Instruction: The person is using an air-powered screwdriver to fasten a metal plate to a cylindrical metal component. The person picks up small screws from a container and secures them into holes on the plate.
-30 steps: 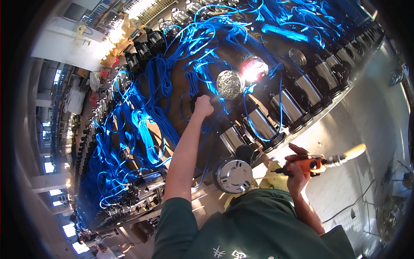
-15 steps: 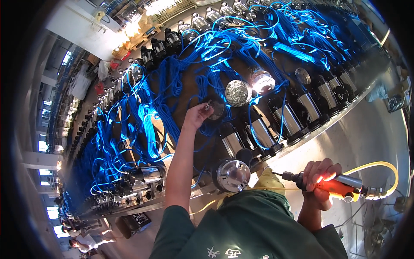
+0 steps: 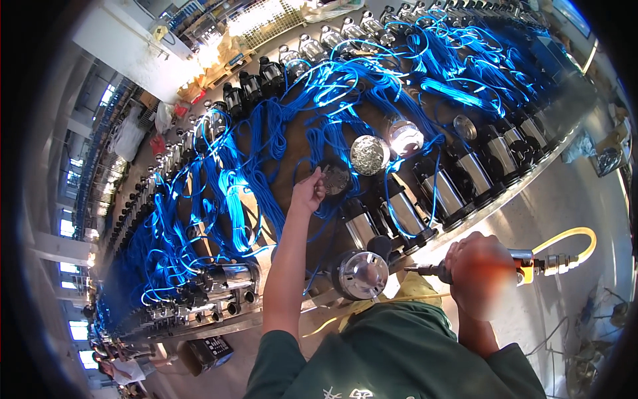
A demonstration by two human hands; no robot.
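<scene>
My left hand (image 3: 309, 191) is at the near left rim of a dark round dish (image 3: 337, 181), its fingers pinched together; whatever is between them is too small to make out. Close beside that dish stands a silver round dish (image 3: 369, 155) full of small metal pieces. At the right, my right hand (image 3: 480, 272), partly blurred, is wrapped around an orange air screwdriver (image 3: 526, 267). The tool's bit points left, toward a steel pump (image 3: 362, 274) at the table's near edge. The pump's round metal end faces up, and neither hand touches it.
Coils of blue cable (image 3: 229, 193) cover much of the table. Several steel-and-black pumps (image 3: 442, 189) line the near right edge, with more along the far side. A yellow air hose (image 3: 585, 233) loops from the screwdriver. Another shiny round part (image 3: 405, 137) sits beside the silver dish.
My left hand has drawn from over the dark dish to its near left rim. My right hand has brought the screwdriver left, closer to the pump. The whole view has shifted slightly.
</scene>
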